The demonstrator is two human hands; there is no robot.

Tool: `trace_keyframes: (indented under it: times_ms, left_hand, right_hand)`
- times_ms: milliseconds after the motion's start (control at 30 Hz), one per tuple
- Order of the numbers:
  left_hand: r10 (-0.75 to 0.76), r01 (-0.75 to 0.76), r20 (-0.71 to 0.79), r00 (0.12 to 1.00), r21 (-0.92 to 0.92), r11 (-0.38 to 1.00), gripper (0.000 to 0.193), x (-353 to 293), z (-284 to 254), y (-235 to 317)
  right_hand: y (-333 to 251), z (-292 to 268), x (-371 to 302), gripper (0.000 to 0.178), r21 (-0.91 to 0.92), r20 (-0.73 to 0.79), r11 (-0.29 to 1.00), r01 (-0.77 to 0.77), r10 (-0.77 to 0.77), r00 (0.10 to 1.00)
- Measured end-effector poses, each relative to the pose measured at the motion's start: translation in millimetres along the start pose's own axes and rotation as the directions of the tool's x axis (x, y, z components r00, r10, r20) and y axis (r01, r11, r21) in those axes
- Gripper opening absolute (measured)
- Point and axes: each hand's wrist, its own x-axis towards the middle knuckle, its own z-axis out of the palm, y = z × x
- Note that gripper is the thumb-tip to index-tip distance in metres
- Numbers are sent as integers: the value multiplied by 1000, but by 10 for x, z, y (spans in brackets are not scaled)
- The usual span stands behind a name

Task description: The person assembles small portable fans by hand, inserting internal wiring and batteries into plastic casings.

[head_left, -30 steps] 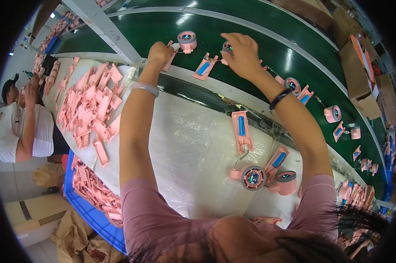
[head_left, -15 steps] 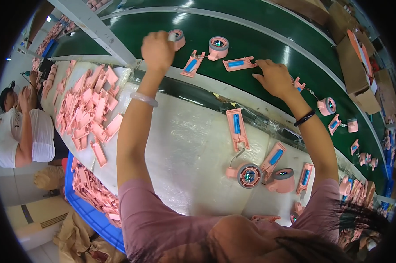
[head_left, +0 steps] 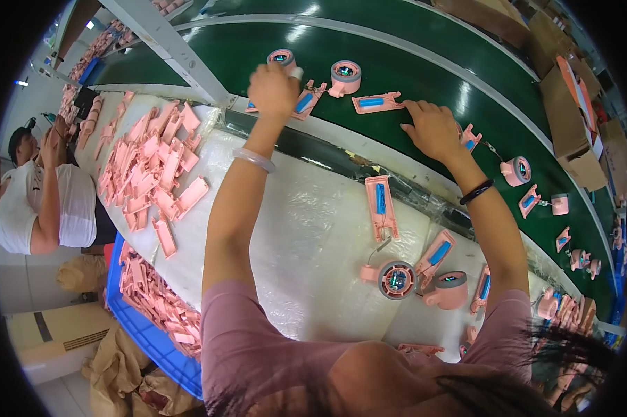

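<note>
My left hand (head_left: 274,92) is over the near edge of the green belt, with a white cover on one fingertip. Just beyond it sits a pink round fan head (head_left: 281,58) with a lit circuit board. A pink handle shell with a blue battery (head_left: 306,103) lies to its right, wired to another fan head (head_left: 345,76). The left fingertips are hidden beneath the hand. My right hand (head_left: 433,128) has its thumb and fingers apart, the fingertips at the right end of a second handle shell (head_left: 372,103), which also holds a blue battery.
On the plastic-covered table lie a pile of pink shells (head_left: 146,163) and several wired fan heads (head_left: 397,279). A blue crate (head_left: 146,347) of shells is at lower left. A metal post (head_left: 171,52) rises beside my left hand. Cartons (head_left: 570,125) line the far right; a co-worker (head_left: 46,201) is at left.
My left hand has moved right and slightly nearer, off the fan head and beside the battery shell. My right hand stays by the second shell. The view has shifted a little.
</note>
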Motion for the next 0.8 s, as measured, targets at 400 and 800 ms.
trace_keyframes:
  times_ms: [400, 800]
  left_hand:
    - [-336, 324, 412, 847, 102, 941, 40, 351, 79, -747]
    - [-382, 536, 530, 758, -170, 827, 33, 384, 218, -919]
  right_hand:
    - [-193, -42, 148, 40, -44, 45, 999, 18, -16, 999]
    - [-241, 74, 133, 33, -54, -105, 991, 120, -125, 987]
